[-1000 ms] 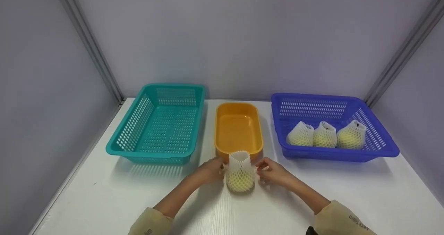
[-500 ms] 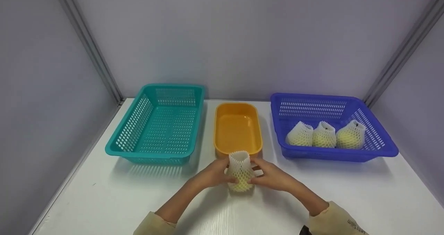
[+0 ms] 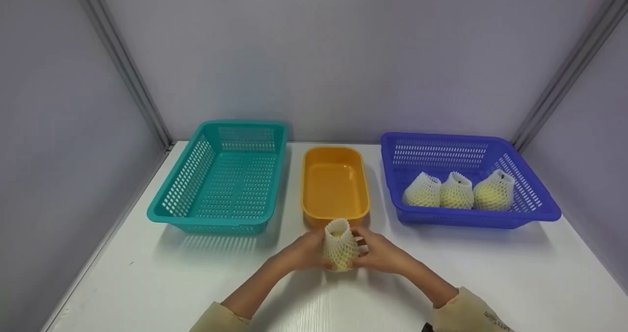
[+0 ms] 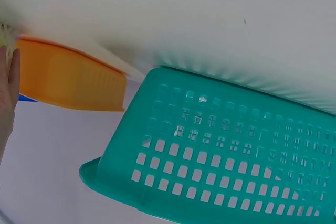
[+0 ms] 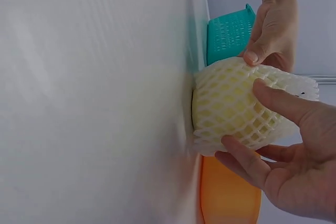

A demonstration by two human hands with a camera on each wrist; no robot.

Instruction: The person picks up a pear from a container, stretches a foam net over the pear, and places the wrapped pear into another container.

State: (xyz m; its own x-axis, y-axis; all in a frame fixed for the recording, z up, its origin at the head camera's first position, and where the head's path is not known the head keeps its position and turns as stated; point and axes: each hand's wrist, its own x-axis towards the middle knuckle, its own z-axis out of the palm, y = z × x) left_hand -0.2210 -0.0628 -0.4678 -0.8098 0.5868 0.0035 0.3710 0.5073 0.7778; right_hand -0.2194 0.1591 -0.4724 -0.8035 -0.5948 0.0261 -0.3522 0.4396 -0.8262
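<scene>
A round, pale-yellow fruit in a white foam net (image 3: 340, 251) stands in front of the orange tray, its net's open end upward and leaning slightly toward me. My left hand (image 3: 310, 251) holds its left side, and my right hand (image 3: 380, 252) grips the right side. In the right wrist view, thumb and fingers of the right hand (image 5: 307, 153) spread around the netted fruit (image 5: 231, 103), with the left hand (image 5: 275, 35) on its far side. Only a sliver of the fruit (image 4: 5, 38) shows in the left wrist view, beside the left hand's fingers (image 4: 14, 72).
Behind the fruit is an orange tray (image 3: 335, 215) with bare insides. A teal perforated basket (image 3: 216, 220) stands left. On the right, a blue basket (image 3: 471, 216) holds several netted fruits (image 3: 493, 194). Pale panels (image 3: 333, 62) enclose the white table (image 3: 122, 288) at the back and sides.
My hands have closed in from both sides and taken hold of the netted fruit. Its top has since tipped a little toward me. The baskets and tray stay put.
</scene>
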